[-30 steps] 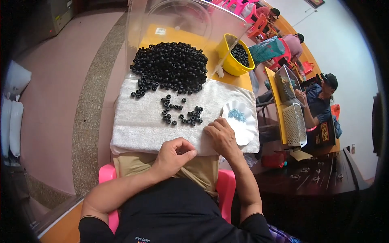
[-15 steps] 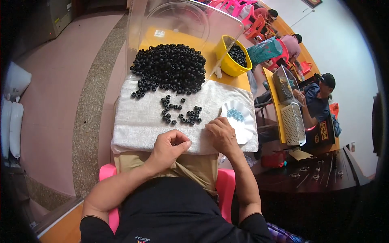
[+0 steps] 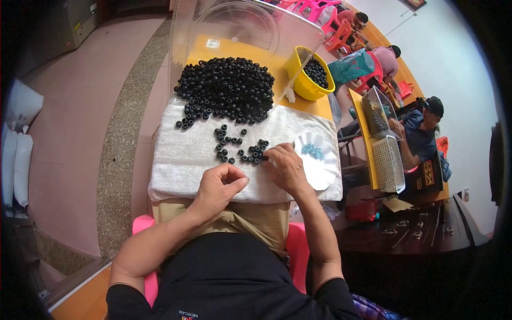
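Observation:
Thumb and bent fingers of my left hand [image 3: 220, 186] are pinched together over the front of the white towel [image 3: 173, 170]. Whatever they hold is too small or hidden to make out. My right hand [image 3: 287, 168] reaches to the right edge of a loose cluster of black beads [image 3: 250, 153], its fingertips closed on a black bead there. More loose black beads [image 3: 223, 140] lie just left of that cluster. Beside my right hand a white fluted dish [image 3: 320, 176] carries small light-blue pieces [image 3: 312, 151].
A big heap of black beads [image 3: 226, 88] spreads from a clear plastic bin [image 3: 184, 32] onto the towel. At the back right stands a yellow tub [image 3: 304, 88] of dark beads. Further right, a person [image 3: 418, 136] sits near a white perforated basket [image 3: 388, 165].
My right hand has moved left from beside the dish to the bead cluster. My left hand keeps its pinch, nearly still. The whole view has shifted slightly.

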### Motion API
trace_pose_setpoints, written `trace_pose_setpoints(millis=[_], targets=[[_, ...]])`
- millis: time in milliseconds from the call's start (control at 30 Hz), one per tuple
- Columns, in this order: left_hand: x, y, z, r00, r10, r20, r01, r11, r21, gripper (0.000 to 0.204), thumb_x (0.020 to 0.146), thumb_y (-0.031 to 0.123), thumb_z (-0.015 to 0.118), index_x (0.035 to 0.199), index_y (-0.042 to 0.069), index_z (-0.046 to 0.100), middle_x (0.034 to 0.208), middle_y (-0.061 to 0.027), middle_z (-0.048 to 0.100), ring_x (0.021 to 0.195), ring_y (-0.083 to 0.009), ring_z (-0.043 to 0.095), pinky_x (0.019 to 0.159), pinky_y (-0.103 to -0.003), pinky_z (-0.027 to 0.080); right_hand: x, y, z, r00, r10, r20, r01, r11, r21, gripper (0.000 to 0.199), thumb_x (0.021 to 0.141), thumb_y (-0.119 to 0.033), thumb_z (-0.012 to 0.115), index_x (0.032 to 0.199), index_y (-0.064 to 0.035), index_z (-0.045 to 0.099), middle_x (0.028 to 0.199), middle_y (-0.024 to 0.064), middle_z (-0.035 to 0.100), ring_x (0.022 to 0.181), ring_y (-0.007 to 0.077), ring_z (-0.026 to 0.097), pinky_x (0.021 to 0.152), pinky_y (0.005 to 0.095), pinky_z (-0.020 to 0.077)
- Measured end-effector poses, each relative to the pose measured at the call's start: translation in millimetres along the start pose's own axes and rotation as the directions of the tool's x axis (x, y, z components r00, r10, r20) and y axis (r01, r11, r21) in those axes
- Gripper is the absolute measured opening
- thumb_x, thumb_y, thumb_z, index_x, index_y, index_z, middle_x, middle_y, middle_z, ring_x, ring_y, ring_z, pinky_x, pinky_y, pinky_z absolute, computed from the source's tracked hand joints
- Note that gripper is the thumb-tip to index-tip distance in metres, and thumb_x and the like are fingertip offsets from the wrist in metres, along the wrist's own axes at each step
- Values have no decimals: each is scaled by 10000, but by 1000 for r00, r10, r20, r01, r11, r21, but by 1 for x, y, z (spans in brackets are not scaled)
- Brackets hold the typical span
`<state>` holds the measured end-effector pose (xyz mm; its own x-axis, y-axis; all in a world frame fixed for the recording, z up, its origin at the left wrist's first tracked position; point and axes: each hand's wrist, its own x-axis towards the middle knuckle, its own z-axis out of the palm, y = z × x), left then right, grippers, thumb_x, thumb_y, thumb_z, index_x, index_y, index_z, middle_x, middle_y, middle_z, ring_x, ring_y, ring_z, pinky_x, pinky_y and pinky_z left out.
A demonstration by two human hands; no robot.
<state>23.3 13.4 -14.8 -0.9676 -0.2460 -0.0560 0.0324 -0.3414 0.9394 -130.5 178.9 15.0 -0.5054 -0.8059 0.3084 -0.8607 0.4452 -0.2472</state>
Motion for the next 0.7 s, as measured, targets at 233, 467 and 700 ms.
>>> trace_pose_setpoints(millis=[233, 467, 700], targets=[[4, 3, -5, 1000, -12, -19, 12, 1000, -1, 85, 888, 78, 695, 900, 15, 639, 753, 0, 623, 685, -56, 549, 633, -214, 456, -1, 0, 1, 999, 32, 16, -32, 999, 14, 208, 748, -76, 738, 942, -63, 665, 916, 80, 683, 942, 286, 604, 816, 377, 494], [15, 14, -22, 993, 30, -117, -40, 995, -88, 80, 879, 82, 704, 908, 32, 649, 763, -11, 638, 683, -73, 572, 654, -218, 478, 2, -4, 1, 999, 27, 33, -28, 999, 45, 207, 758, -73, 731, 954, -63, 668, 957, 81, 691, 957, 286, 605, 828, 374, 497], [19, 30, -34, 978, 52, -204, -83, 986, -144, 88, 883, 88, 698, 912, 29, 639, 796, -24, 654, 689, -80, 593, 671, -222, 503, 10, -7, 6, 998, -27, 51, 24, 999, 44, 212, 765, -56, 721, 973, -56, 680, 981, 83, 694, 964, 282, 607, 834, 371, 503]])
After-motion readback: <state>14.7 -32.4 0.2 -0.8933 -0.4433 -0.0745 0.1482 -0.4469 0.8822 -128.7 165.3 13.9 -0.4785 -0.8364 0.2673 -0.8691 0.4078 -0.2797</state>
